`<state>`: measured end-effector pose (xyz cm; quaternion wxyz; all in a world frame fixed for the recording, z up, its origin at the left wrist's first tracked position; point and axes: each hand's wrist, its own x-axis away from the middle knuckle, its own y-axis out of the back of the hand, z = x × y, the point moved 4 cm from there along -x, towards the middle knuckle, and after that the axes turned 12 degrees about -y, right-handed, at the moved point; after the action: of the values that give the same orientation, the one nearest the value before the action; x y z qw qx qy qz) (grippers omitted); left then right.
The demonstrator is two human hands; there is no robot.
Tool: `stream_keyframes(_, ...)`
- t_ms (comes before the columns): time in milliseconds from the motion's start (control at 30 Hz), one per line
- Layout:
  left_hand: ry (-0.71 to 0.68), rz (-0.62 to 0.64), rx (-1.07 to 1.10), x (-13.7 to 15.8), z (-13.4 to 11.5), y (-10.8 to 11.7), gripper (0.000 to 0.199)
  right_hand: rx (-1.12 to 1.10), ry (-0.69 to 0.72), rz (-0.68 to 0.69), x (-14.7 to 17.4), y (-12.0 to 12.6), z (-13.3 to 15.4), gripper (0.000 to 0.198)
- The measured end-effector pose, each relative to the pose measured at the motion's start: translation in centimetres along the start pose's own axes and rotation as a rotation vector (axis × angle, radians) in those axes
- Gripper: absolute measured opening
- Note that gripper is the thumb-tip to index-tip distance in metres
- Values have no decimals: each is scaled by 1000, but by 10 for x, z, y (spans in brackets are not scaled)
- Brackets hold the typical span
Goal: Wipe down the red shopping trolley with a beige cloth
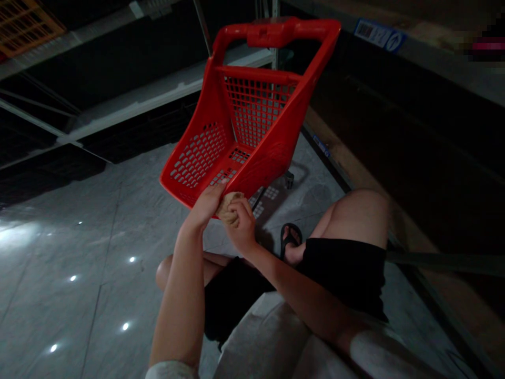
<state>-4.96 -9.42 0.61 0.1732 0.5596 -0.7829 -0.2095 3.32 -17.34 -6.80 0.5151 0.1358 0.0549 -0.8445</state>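
Observation:
A red plastic rolling shopping basket [272, 142] with perforated walls stands tilted in front of me, its handle at the far end. My left hand [211, 200] grips the near rim, with the fingertips reaching just inside the basket. Bunched in my right hand [243, 223] is a tan cloth [229, 208], pressed to the outside of the same wall close to the left hand. Part of the cloth is hidden behind the right fingers. The inside of the basket shows only its red grid floor.
Dark shelving with a pale metal beam [134, 113] runs along the back left. Another shelf with a blue-and-white label [379, 35] is at the right. An orange crate [27, 23] sits upper left. My bent legs and a black sandal [291, 234] are close below, on grey floor tiles [79, 237].

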Motion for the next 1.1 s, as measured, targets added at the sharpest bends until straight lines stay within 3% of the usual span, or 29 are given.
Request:
stream_keyframes(100,34,-18,37,2,-1,-2,51,16,120,16,-8,-2,11,14)
stream_keyframes(167,50,-20,41,4,-2,-4,52,96,125,99,-2,-4,-13,15)
stream_keyframes(300,87,12,97,6,-3,-6,55,257,-22,240,15,-3,-79,21)
stream_keyframes(367,107,16,118,7,-2,-5,56,242,-66,214,13,3,-84,22)
stream_keyframes(467,93,1,107,7,-2,-1,56,117,-17,80,-14,14,-42,20)
stream_keyframes(567,82,-3,86,6,-3,-1,50,17,147,-92,-52,23,17,15)
stream_keyframes(633,81,9,93,7,-3,-2,48,20,200,-147,-69,24,32,14)
stream_keyframes(733,90,9,77,8,-2,-4,49,124,107,-67,-68,16,3,19)
stream_keyframes(933,134,-9,85,11,4,-4,68,193,-124,42,-13,18,-95,27)
stream_keyframes(1000,135,-7,103,11,5,-4,71,175,-219,26,-20,24,-103,24)
stream_keyframes(1100,115,-14,83,11,3,-3,68,151,-270,-54,-63,35,-81,16)
